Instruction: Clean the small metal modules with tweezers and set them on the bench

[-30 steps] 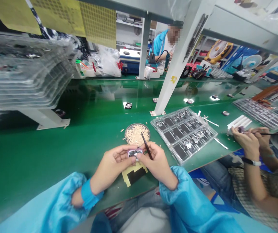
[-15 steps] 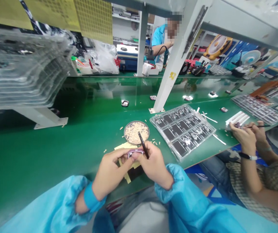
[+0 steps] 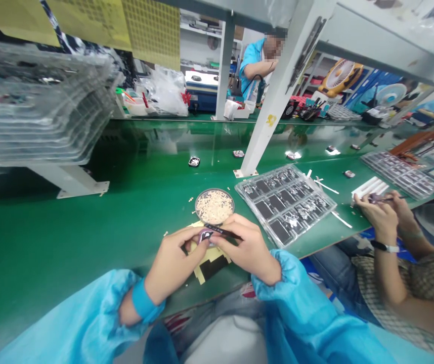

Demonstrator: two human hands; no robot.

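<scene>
My left hand (image 3: pixel 175 258) pinches a small purple watch case (image 3: pixel 205 234) between thumb and fingers, its pale and dark inside facing me. My right hand (image 3: pixel 245 247) grips slim black tweezers (image 3: pixel 222 231), which lie nearly level across the case's upper edge. The right thumb touches the case's right side; the tweezers' tips are hard to make out. Under both hands sits a dark pad with yellow tape (image 3: pixel 201 273) around it. Just beyond is a round dish (image 3: pixel 214 206) full of tiny beige and dark pieces.
Right of the dish lies a clear compartment tray (image 3: pixel 285 202) of black screens and small parts. Several watch units, such as one unit (image 3: pixel 194 161), dot the green bench (image 3: pixel 69 242). A white post (image 3: pixel 266 121) rises ahead. Stacked trays (image 3: pixel 38 111) stand left; a co-worker's hands (image 3: pixel 382 212) work at right.
The tweezers have swung from steeply upright to nearly level over the watch case. My right hand has shifted slightly right, and the case now shows more of its inside.
</scene>
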